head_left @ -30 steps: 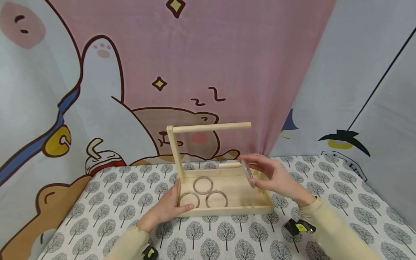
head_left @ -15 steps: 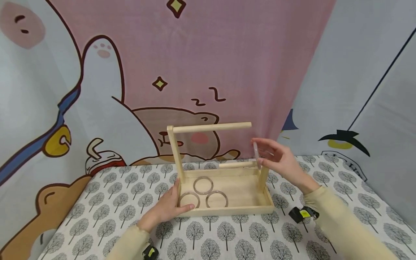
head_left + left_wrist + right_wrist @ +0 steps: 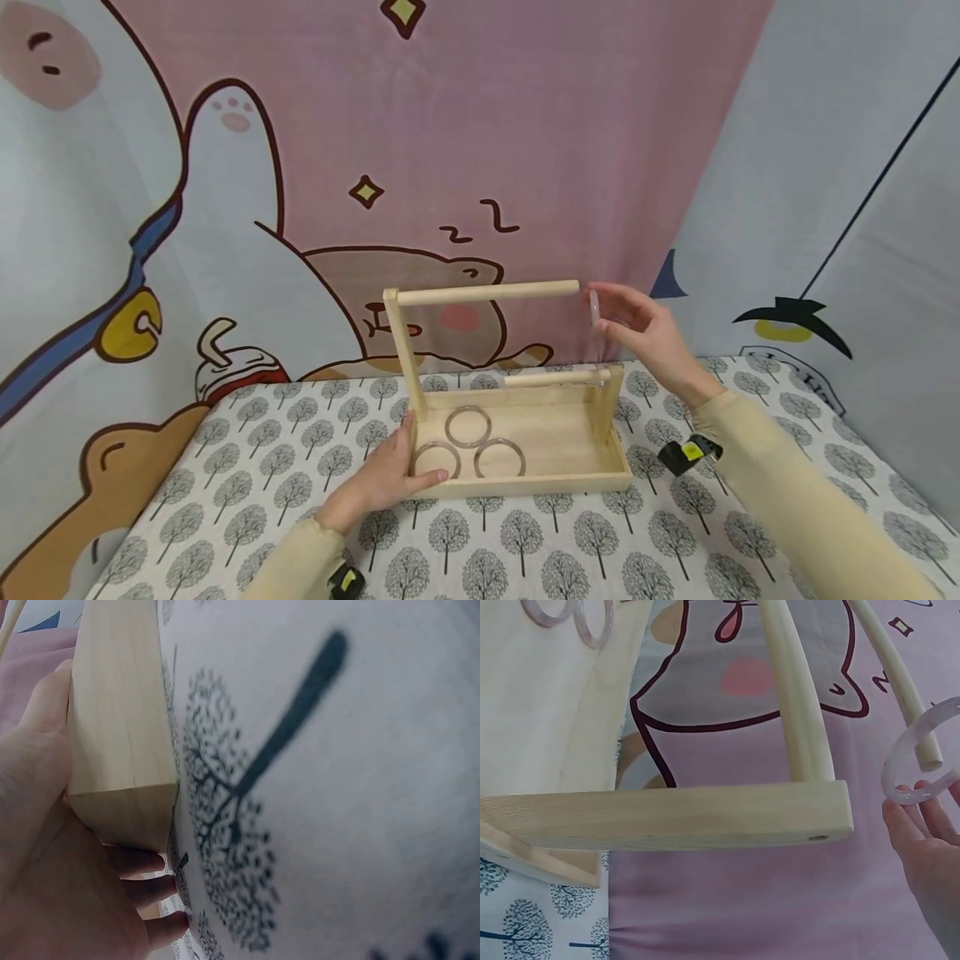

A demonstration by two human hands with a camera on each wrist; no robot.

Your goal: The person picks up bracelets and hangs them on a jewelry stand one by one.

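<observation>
Between thumb and fingers my right hand (image 3: pixel 641 329) pinches a clear pinkish bangle (image 3: pixel 595 310) upright, just right of the free end of the stand's upper rod (image 3: pixel 487 292). The right wrist view shows that rod's tip through the ring of the bangle (image 3: pixel 894 765). My left hand (image 3: pixel 386 471) grips the left front corner of the wooden bangle stand (image 3: pixel 525 487), its thumb over the front wall and fingers along the side. In the left wrist view the stand's corner (image 3: pixel 124 750) sits between thumb and fingers.
Three more clear bangles lie flat in the left part of the stand's tray, one bangle (image 3: pixel 500 441) nearest its middle. A lower rod (image 3: pixel 551 380) points left from a short right post (image 3: pixel 609 408). Tree-print cloth (image 3: pixel 300 500) covers the table; a cartoon curtain (image 3: pixel 600 150) hangs behind.
My right hand has lifted the bangle from over the tray's right part, up and slightly right, to the height of the upper rod's end. The left hand and stand stay put.
</observation>
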